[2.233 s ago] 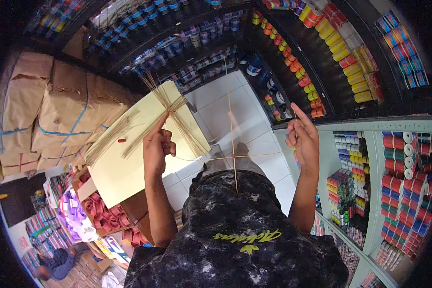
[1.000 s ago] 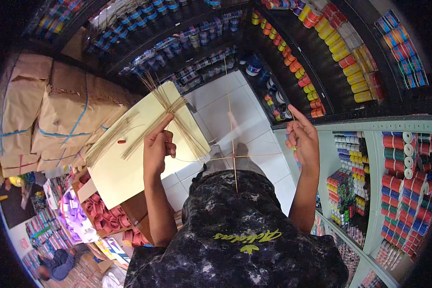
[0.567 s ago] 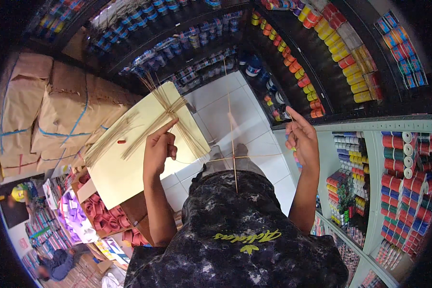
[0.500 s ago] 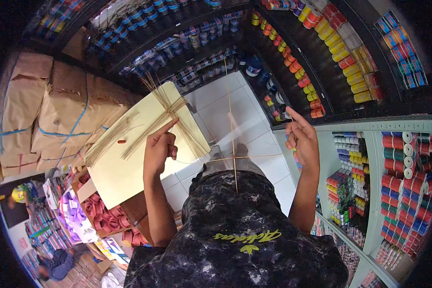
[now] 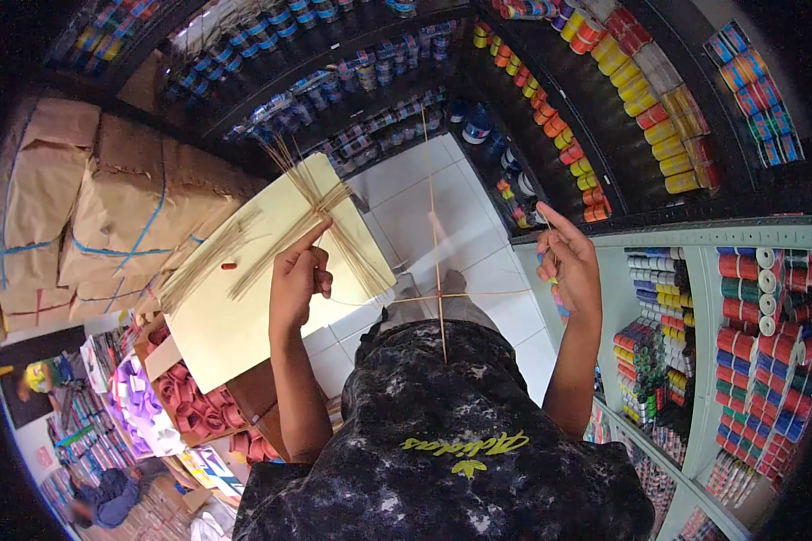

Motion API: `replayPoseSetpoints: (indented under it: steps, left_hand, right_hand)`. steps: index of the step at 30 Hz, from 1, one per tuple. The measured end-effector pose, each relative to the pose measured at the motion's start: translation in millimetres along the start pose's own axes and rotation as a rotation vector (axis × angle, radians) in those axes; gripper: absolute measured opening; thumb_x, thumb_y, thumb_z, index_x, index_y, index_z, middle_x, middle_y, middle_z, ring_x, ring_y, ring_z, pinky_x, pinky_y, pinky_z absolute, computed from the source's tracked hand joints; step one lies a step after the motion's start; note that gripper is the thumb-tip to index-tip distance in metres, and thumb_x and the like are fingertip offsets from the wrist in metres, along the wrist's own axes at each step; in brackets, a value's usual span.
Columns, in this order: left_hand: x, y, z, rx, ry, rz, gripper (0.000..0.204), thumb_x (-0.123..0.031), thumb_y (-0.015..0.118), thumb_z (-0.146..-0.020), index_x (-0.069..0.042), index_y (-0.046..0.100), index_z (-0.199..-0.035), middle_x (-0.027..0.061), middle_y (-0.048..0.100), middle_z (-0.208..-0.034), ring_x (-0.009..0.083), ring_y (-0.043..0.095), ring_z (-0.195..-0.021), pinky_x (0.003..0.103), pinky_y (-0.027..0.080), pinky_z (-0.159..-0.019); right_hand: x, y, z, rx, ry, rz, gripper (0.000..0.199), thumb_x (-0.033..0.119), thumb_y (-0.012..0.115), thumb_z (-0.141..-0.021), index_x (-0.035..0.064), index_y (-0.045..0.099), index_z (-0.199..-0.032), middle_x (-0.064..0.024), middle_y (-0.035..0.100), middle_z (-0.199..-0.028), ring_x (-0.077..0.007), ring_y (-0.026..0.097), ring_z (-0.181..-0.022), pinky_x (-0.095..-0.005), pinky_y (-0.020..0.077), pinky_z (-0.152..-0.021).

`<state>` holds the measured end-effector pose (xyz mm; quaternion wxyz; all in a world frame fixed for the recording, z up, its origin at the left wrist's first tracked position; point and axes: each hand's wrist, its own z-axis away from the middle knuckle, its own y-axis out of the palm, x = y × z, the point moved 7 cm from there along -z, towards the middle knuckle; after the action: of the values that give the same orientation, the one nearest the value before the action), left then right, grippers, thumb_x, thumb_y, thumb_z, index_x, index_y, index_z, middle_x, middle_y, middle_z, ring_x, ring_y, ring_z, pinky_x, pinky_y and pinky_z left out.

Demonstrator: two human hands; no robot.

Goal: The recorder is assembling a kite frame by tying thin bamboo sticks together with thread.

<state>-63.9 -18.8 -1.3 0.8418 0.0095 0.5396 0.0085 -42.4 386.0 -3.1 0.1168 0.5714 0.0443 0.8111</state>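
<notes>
The left hand [image 5: 299,278] points its first finger up, and its other fingers curl in on 1 end of a thin stick cross [image 5: 439,295]. The right hand [image 5: 569,270] does the same with the other end, its first finger up too and the rest bent closed. The stick cross is 2 thin sticks that meet in front of the person's belly, with a tiny red spot where they meet. The left fingertip shows right by a crossed bundle of thin sticks [image 5: 321,209], but I can't tell if they touch. That bundle lies on a pale yellow surface [image 5: 244,334], with a looser bundle [image 5: 209,257] and a small red thing [image 5: 229,266]. Near it, a cardboard box [image 5: 161,357] has pinkish-red rolls [image 5: 209,410] in it. Big brown paper packs [image 5: 117,212] tied with blue string sit behind. Dark shelves [image 5: 579,113] hold yellow, orange and red rolls. A pale green cabinet [image 5: 668,236] holds more rolls in many colors.
</notes>
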Motion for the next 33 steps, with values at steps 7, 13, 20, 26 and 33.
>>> replayPoseSetpoints:
  steps: [7, 13, 20, 26, 33]
  left_hand:
    - [0.1, -0.2, -0.4, -0.005, -0.003, -0.001, 0.055, -0.001, 0.038, -0.091, -0.006, 0.056, -0.143, -0.0018, 0.045, -0.069, 0.0088, 0.049, -0.048, 0.024, 0.042, -0.044]
    - [-1.3, 0.8, -0.5, -0.014, -0.006, 0.007, 0.055, -0.002, 0.038, -0.092, -0.005, 0.055, -0.143, -0.0017, 0.045, -0.068, 0.0086, 0.048, -0.048, 0.024, 0.043, -0.044]
    - [0.3, 0.1, -2.6, -0.009, 0.001, -0.001, 0.055, -0.002, 0.037, -0.092, -0.005, 0.055, -0.143, -0.0025, 0.043, -0.066, 0.0085, 0.048, -0.047, 0.024, 0.043, -0.044]
    - [0.8, 0.7, -4.0, -0.002, -0.008, 0.0, 0.055, -0.001, 0.036, -0.092, -0.004, 0.055, -0.143, -0.0027, 0.043, -0.066, 0.0085, 0.048, -0.047, 0.024, 0.043, -0.044]
    - [-0.5, 1.5, -4.0, 0.001, -0.012, 0.008, 0.054, 0.0, 0.038, -0.091, -0.005, 0.056, -0.142, -0.0023, 0.044, -0.067, 0.0082, 0.049, -0.048, 0.024, 0.043, -0.044]
  right_hand:
    - [-1.7, -0.5, -1.0, 0.013, -0.001, 0.014, 0.044, 0.004, 0.046, -0.101, 0.0067, 0.053, -0.144, -0.0042, 0.056, -0.087, -0.0063, 0.042, -0.055, -0.0234, 0.0435, -0.052]
    - [-0.3, 0.7, -1.1, 0.021, 0.013, 0.028, 0.043, 0.005, 0.047, -0.101, 0.0068, 0.054, -0.144, -0.0039, 0.055, -0.087, -0.0061, 0.042, -0.055, -0.0233, 0.0436, -0.052]
    - [1.0, 2.0, -1.6, 0.011, 0.025, 0.031, 0.043, 0.005, 0.047, -0.102, 0.0059, 0.053, -0.144, -0.0039, 0.055, -0.087, -0.0062, 0.042, -0.055, -0.0236, 0.0437, -0.052]
    - [0.2, 0.8, -1.6, 0.007, 0.025, 0.032, 0.043, 0.005, 0.047, -0.102, 0.006, 0.054, -0.144, -0.0039, 0.055, -0.087, -0.0063, 0.042, -0.055, -0.0238, 0.0438, -0.052]
    - [0.8, -0.8, -2.3, 0.005, 0.023, 0.048, 0.042, 0.006, 0.047, -0.102, 0.0066, 0.055, -0.143, -0.0042, 0.055, -0.087, -0.0062, 0.042, -0.055, -0.0242, 0.0448, -0.053]
